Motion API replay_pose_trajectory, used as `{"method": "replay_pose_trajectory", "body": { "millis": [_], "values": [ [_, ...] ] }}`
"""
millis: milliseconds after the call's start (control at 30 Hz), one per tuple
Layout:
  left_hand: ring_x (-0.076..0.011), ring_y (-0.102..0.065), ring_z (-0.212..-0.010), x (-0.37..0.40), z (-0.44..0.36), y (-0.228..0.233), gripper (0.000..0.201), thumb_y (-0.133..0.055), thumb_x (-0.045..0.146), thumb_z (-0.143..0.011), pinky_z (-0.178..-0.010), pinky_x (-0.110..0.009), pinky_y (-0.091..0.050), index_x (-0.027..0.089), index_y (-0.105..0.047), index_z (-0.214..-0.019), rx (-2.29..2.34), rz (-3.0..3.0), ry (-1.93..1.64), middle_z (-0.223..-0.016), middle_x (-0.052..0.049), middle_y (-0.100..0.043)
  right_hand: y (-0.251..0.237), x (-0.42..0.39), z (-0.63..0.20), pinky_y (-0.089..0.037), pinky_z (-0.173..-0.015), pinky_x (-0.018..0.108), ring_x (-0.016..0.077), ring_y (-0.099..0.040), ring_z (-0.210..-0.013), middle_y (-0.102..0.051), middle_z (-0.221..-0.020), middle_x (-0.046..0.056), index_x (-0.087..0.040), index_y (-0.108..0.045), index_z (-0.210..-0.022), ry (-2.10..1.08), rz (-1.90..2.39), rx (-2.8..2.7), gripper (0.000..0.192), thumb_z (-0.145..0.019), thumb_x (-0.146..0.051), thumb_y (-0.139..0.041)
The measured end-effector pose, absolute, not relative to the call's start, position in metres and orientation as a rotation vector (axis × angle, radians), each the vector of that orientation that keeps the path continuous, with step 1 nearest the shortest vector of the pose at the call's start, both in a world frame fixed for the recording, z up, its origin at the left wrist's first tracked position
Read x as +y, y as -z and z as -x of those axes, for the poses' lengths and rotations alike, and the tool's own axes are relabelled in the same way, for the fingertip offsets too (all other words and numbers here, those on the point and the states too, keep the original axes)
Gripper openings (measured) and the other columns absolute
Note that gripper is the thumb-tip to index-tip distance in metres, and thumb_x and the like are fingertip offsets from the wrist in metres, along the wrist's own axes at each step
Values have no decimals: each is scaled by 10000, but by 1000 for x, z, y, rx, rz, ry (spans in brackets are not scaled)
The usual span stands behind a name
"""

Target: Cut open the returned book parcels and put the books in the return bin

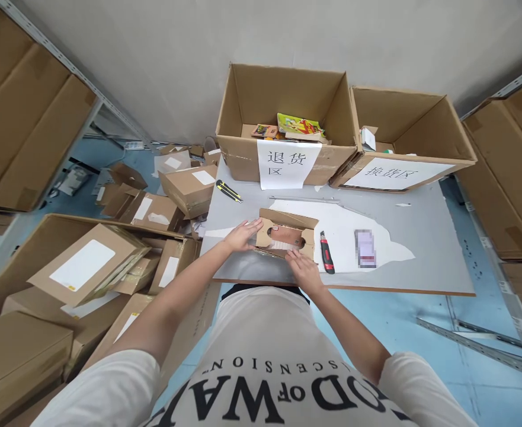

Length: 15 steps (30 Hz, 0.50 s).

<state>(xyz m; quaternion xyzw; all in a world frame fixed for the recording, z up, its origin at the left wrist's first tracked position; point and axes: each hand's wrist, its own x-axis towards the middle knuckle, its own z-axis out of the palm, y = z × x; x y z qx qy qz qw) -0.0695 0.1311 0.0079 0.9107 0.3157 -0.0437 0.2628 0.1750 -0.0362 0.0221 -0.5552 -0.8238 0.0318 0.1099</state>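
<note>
A white short-sleeved T-shirt (261, 320) is worn; black lettering (254, 398) crosses it

left hand (242, 236) and right hand (304, 271) touch open carton (291, 218)

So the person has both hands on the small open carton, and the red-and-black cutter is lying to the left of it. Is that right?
Not quite: the head view shows the red-and-black cutter lying to the right of the small open carton. The left hand and right hand are indeed both on it.
</note>
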Motion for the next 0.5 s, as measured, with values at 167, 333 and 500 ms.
{"method": "replay_pose_trajectory", "body": {
  "millis": [167,333,500],
  "values": [
    [-238,-234,-1398,123,69,-14,932,-643,330,-701,-1126,-441,-158,157,-148,-1472,907,-2513,127,-1525,-156,-189,-2,-49,-169,-421,-1034,384,202,-484,-1254,-594,-1273,46,-234,-625,-1159,-267,1670,-2394,389,-928,-117,-334],
    [-239,-244,-1394,125,66,-18,905,-617,360,-715,-1118,-436,-183,137,-165,-1467,891,-2536,126,-1517,-165,-217,14,-55,-177,-361,-1087,435,204,-403,-1314,-498,-1369,80,-189,-577,-1226,-385,1544,-2478,437,-899,-71,-311],
    [-235,-218,-1403,126,69,-18,897,-585,357,-722,-1117,-432,-188,124,-146,-1469,831,-2526,141,-1527,-163,-185,25,-62,-176,-343,-1085,483,226,-363,-1338,-465,-1393,130,-120,-526,-1272,-415,1503,-2480,534,-797,14,-322]
  ]
}}
